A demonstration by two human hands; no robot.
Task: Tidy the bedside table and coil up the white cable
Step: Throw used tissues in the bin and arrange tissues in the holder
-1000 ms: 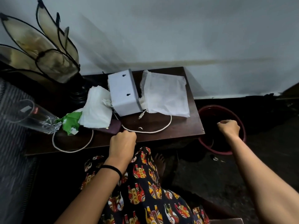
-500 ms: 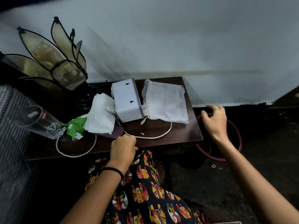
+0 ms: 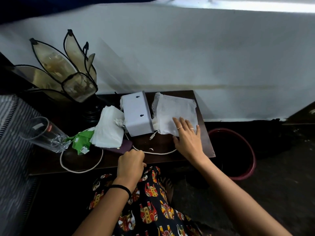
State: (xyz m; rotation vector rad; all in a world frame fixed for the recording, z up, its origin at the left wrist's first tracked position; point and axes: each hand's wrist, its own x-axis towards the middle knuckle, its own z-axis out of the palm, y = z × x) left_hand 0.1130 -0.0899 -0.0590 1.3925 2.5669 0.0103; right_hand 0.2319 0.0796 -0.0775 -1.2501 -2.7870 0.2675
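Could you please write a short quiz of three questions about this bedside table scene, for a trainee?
1. True or false: the right hand lies flat with straight fingers on the white bag.
2. What does the left hand grip? A) drinking glass B) white cable C) green wrapper
3. Fill in: the white box stands between the white bag and the ____.

Key: 1 true; 2 B; 3 tissues.

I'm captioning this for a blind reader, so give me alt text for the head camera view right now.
Seen from above, a person's right hand lies flat on a white bag on a dark bedside table, while the left hand grips a white cable looped along the front edge. A white box, tissues, a tipped glass and a petal lamp crowd the left.
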